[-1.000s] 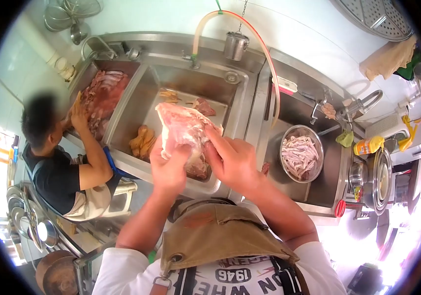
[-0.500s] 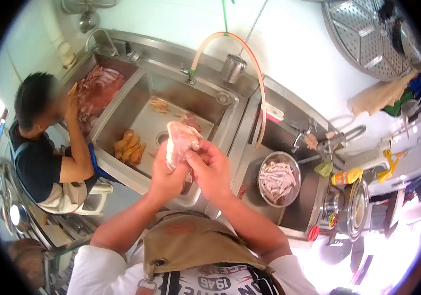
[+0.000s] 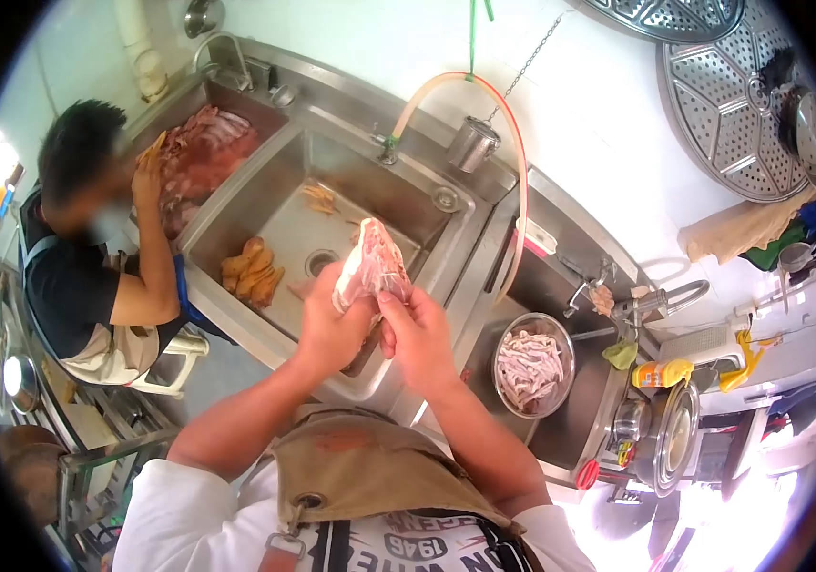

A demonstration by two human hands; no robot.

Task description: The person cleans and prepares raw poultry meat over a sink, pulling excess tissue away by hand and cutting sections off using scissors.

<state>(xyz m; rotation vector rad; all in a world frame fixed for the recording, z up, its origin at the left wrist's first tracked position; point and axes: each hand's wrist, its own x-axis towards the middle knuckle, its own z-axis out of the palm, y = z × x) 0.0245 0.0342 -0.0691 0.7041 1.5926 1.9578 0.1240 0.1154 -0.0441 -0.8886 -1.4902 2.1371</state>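
Observation:
A piece of raw meat [image 3: 370,267], pink with a pale skin edge, is held up over the middle sink. My left hand [image 3: 334,329] is closed around its lower left side. The fingers of my right hand [image 3: 416,334] pinch its lower right, thumb on top. Below and to the left, yellowish poultry pieces [image 3: 251,272] lie on the floor of the middle sink [image 3: 289,205]. Smaller yellowish pieces [image 3: 319,198] sit farther back in it. My hands partly hide the meat's lower end and whatever lies beneath.
At the left, a seated person [image 3: 93,238] leans toward a sink of raw meat in reddish water [image 3: 208,162]. A metal bowl of pale strips [image 3: 532,367] stands in the right sink. Above the sinks arches a hose [image 3: 465,76]; a metal canister [image 3: 473,145] hangs from a chain.
The meat has been turned between my hands, its narrow end now upward and more of the rough inner side showing. The whole view has shifted slightly.

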